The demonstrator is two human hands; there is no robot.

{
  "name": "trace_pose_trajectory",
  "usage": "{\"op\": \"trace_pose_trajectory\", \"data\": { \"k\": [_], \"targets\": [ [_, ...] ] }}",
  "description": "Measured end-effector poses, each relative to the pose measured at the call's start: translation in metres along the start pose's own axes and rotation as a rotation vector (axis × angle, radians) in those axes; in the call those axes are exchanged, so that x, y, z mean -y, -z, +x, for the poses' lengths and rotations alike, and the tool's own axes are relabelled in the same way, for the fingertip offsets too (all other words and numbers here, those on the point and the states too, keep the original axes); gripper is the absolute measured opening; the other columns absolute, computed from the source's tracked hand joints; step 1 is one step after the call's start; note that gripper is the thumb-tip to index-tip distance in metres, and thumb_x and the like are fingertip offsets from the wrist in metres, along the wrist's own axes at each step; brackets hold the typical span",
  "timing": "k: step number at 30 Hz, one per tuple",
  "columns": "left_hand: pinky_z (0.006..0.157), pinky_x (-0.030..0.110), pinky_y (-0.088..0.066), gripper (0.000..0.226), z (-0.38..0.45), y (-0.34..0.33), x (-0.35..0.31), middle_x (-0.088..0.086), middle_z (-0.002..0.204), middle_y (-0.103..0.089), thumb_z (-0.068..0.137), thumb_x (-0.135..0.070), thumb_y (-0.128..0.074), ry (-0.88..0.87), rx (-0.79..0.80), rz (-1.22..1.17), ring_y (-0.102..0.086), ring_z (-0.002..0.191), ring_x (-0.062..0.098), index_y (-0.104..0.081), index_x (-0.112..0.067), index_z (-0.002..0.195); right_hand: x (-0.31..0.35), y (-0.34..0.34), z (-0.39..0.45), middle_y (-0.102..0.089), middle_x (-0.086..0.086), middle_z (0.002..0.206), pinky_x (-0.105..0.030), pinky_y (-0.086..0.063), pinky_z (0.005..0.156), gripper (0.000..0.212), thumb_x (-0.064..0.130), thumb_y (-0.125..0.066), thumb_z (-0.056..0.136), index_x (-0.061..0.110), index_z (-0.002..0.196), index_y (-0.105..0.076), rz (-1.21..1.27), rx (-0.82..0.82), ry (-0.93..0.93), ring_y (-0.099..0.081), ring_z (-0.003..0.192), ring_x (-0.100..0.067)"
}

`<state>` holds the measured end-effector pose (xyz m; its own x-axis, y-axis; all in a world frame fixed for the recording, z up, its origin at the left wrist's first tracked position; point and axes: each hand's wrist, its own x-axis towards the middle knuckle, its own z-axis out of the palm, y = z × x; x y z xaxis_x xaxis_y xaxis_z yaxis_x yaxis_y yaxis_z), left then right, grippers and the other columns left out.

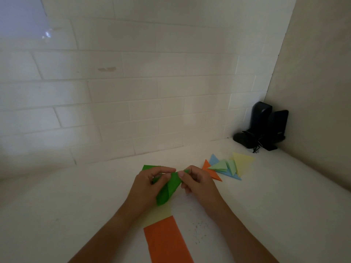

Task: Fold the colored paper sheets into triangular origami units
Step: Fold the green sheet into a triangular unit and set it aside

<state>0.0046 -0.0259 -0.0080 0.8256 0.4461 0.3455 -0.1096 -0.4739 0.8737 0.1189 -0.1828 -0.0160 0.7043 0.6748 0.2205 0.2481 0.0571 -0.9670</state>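
Currently both hands, left and right, pinch the green sheet midair between them; uneven pull risks a skewed crease.

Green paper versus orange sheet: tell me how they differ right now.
The green paper is partly folded and creased; the orange sheet lies flat and unfolded. The green paper is pinched between the left hand and right hand; the orange sheet rests untouched on the white table, overlapping a pale yellow sheet. The green paper sits farther from the camera, the orange sheet nearest. Both are coloured paper.
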Motion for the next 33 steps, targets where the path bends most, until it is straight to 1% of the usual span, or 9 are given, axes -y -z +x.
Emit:
{"op": "trace_pose_trajectory", "data": {
  "k": [6,10,14,16,19,23,26,28,33],
  "targets": [
    [0.077,0.010,-0.050,0.014,-0.0016,-0.0022,-0.0042,-0.017,0.089,-0.077,0.097,-0.017,-0.070,0.029,-0.013,0.030,-0.071,0.088,0.000,-0.080,-0.027,0.095,0.0000,-0.0018,0.0007,-0.059,-0.002,0.064,-0.030,-0.045,0.060,0.030,0.019,-0.064,0.101,0.011,0.074,-0.056,-0.027,-0.074,0.032,-0.051,0.060,-0.014],
    [0.071,0.010,-0.049,0.016,-0.0031,-0.0024,-0.0059,-0.012,0.079,-0.077,0.096,-0.015,-0.071,0.062,0.053,0.054,-0.072,0.079,0.004,-0.080,-0.023,0.085,0.0017,-0.0022,0.0010,-0.053,0.005,0.064,-0.021,-0.042,0.061,0.026,0.014,-0.063,0.101,0.009,0.076,-0.058,-0.014,-0.118,0.072,-0.049,0.062,-0.006],
    [0.072,0.014,-0.053,0.016,-0.0034,-0.0014,-0.0033,-0.009,0.080,-0.077,0.094,-0.017,-0.074,0.058,0.056,0.081,-0.071,0.079,0.009,-0.082,-0.028,0.085,-0.0021,-0.0023,0.0033,-0.056,0.000,0.072,-0.030,-0.043,0.066,0.021,0.018,-0.063,0.101,0.009,0.082,-0.062,-0.087,-0.135,0.111,-0.051,0.070,-0.012],
    [0.071,0.013,-0.052,0.014,-0.0024,-0.0008,-0.0022,-0.010,0.080,-0.077,0.093,-0.018,-0.075,0.067,0.023,0.079,-0.071,0.078,0.009,-0.082,-0.028,0.086,-0.0035,-0.0026,0.0040,-0.060,-0.001,0.075,-0.034,-0.047,0.068,0.019,0.019,-0.062,0.102,0.011,0.085,-0.064,-0.088,-0.121,0.097,-0.054,0.073,-0.014],
    [0.068,0.013,-0.050,0.013,-0.0006,0.0018,-0.0029,-0.006,0.077,-0.077,0.093,-0.016,-0.075,0.091,-0.036,0.024,-0.070,0.073,0.010,-0.083,-0.025,0.086,-0.0021,-0.0047,0.0025,-0.058,0.001,0.074,-0.026,-0.044,0.065,0.020,0.020,-0.061,0.102,0.008,0.086,-0.063,-0.086,-0.070,0.071,-0.053,0.070,-0.009],
    [0.065,0.012,-0.049,0.014,-0.0031,0.0003,-0.0081,-0.004,0.073,-0.076,0.094,-0.012,-0.073,0.108,0.015,-0.030,-0.067,0.066,0.003,-0.083,-0.019,0.087,-0.0022,-0.0034,0.0023,-0.055,0.002,0.070,-0.026,-0.041,0.062,0.024,0.020,-0.062,0.102,0.007,0.081,-0.061,-0.073,-0.077,0.058,-0.050,0.067,-0.010],
    [0.070,0.016,-0.053,0.013,-0.0037,0.0001,-0.0090,-0.003,0.078,-0.078,0.094,-0.013,-0.073,0.103,0.040,-0.033,-0.072,0.073,0.009,-0.083,-0.019,0.090,-0.0019,-0.0032,0.0024,-0.054,0.004,0.068,-0.025,-0.040,0.061,0.026,0.020,-0.064,0.101,0.009,0.078,-0.059,-0.077,-0.104,0.064,-0.050,0.065,-0.008],
    [0.074,0.020,-0.056,0.011,-0.0031,0.0000,-0.0082,-0.003,0.080,-0.079,0.093,-0.014,-0.075,0.086,0.036,-0.021,-0.074,0.076,0.013,-0.083,-0.022,0.095,-0.0023,-0.0029,0.0030,-0.053,0.005,0.067,-0.023,-0.040,0.060,0.027,0.020,-0.064,0.101,0.008,0.077,-0.059,-0.079,-0.114,0.066,-0.049,0.064,-0.007],
    [0.068,0.019,-0.053,0.030,-0.0040,-0.0019,-0.0074,0.000,0.075,-0.075,0.091,-0.009,-0.077,-0.035,0.013,-0.007,-0.070,0.069,0.013,-0.078,-0.028,0.114,-0.0032,-0.0026,0.0036,-0.047,0.006,0.064,-0.022,-0.036,0.058,0.032,0.017,-0.063,0.102,0.012,0.072,-0.053,-0.048,-0.137,0.060,-0.044,0.062,-0.007]
  ]
}}
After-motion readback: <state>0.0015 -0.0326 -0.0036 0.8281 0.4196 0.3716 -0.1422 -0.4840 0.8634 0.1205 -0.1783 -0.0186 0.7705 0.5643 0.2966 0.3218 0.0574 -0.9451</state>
